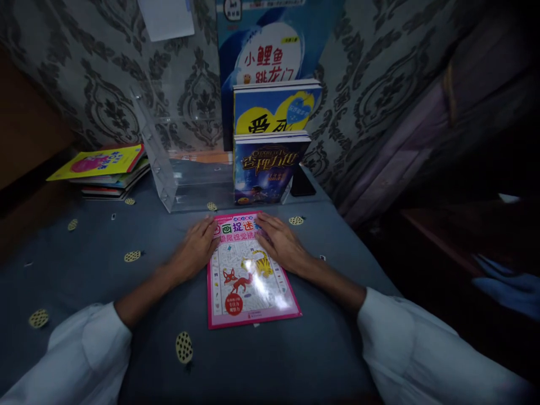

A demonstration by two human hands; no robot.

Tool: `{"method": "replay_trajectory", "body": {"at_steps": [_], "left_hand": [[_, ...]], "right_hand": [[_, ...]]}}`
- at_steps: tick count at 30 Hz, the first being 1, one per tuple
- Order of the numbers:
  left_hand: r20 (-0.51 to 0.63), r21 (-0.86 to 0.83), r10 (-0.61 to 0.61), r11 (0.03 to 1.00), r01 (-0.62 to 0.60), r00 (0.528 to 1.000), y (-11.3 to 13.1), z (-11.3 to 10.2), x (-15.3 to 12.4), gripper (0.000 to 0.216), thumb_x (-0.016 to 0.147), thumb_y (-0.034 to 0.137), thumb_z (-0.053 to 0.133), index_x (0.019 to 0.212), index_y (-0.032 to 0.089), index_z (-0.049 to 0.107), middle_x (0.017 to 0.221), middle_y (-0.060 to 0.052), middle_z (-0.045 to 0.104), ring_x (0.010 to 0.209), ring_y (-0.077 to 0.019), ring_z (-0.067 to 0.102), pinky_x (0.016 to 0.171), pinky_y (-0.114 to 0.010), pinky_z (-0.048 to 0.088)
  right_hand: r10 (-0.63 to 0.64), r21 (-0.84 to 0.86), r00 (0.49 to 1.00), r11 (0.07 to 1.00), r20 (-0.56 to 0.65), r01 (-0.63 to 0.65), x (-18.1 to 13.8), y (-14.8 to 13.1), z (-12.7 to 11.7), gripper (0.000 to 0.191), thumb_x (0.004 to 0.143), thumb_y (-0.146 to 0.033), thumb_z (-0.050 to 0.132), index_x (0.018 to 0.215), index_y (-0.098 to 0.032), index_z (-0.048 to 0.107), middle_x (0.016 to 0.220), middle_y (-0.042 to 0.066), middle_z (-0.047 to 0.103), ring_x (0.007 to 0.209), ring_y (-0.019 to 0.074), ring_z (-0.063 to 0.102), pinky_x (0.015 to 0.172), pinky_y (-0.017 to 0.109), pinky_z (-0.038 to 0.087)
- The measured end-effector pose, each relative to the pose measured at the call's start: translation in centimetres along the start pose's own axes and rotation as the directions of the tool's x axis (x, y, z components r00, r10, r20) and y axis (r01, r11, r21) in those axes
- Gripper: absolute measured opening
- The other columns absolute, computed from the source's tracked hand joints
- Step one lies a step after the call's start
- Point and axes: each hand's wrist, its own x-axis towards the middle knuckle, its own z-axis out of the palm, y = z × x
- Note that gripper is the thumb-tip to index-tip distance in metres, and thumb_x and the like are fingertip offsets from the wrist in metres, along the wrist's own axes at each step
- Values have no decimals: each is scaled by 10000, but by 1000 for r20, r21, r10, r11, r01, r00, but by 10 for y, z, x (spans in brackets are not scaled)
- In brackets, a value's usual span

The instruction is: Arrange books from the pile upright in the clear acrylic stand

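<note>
A picture-puzzle book (240, 287) with a pink border lies flat on the cloth-covered table, its cover showing a red fox and a yellow tiger. My left hand (200, 242) rests over its upper left edge, fingers stretched forward and touching the cover. On the upper right part of the cover lies my right hand (280, 242), with fingers extended and the thumb apart from them. Parts of the printed title are hidden beneath both hands. Glare whitens the cover's lower right.
Beyond the book stands a clear acrylic rack (169, 191) with several upright books, a dark blue one (265, 174) in front. A pile of books (109, 169) lies at the left. A dark flat object (302, 183) sits right of the rack. The table's right edge drops into shadow.
</note>
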Motion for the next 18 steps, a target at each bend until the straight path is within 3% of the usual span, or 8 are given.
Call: {"method": "replay_trajectory", "body": {"at_steps": [7, 14, 18], "left_hand": [[41, 46, 45, 998, -47, 998, 5, -11, 10, 389, 1038, 321, 418, 1329, 117, 575, 1394, -180, 609, 1308, -293, 572, 1119, -496, 453], [61, 5, 125, 992, -126, 990, 23, 2, 34, 378, 1025, 267, 457, 1345, 95, 561, 1429, -177, 582, 1344, -287, 550, 1152, -471, 433], [70, -36, 179, 984, -177, 981, 32, 6, 50, 392, 1036, 268, 440, 1351, 67, 560, 1425, -205, 579, 1345, -293, 548, 1155, -479, 425]], "right_hand": [[-2, 13, 1000, 1000, 10, 1, -2, 3, 3, 456, 1019, -324, 436, 1395, -118, 591, 1462, 197, 588, 1392, 312, 530, 1165, 577, 432], [40, -10, 999, 999, 36, -39, -2, 1, 3, 458, 1022, -320, 430, 1412, -128, 572, 1529, 195, 517, 1444, 316, 468, 1181, 559, 416], [49, 63, 998, 997, 48, -52, -2, 2, 3, 504, 1015, -319, 432, 1454, -84, 509, 1522, 223, 510, 1450, 317, 456, 1203, 535, 396]]}}
